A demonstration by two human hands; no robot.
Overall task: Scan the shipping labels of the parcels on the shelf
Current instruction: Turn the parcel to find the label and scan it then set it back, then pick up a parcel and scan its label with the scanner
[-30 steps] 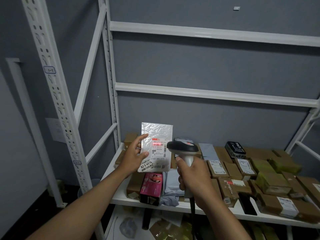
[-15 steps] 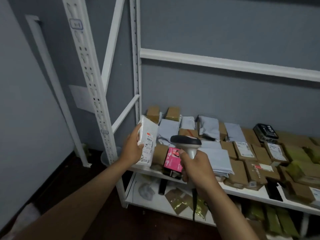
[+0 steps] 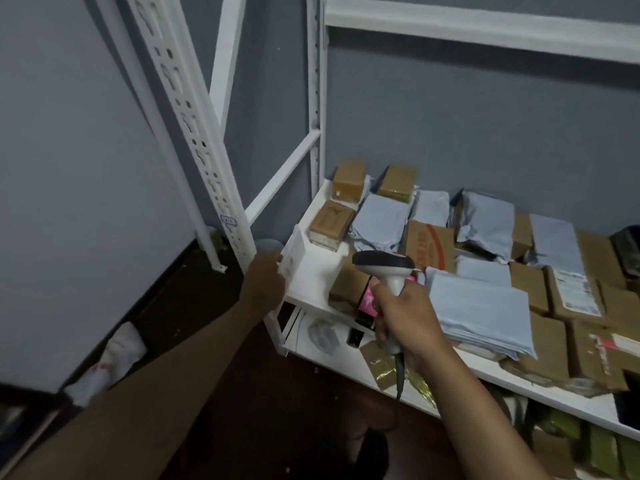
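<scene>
a white metal shelf (image 3: 313,282) runs from centre to 4 o'clock, crowded with boxes and grey bags (image 3: 479,308) likely not yet scanned. at 6 o'clock the right hand (image 3: 403,315) grips a scanner (image 3: 384,266). at 9 o'clock the left hand (image 3: 265,284) pinches a small white parcel (image 3: 292,254) at the shelf's edge.
</scene>
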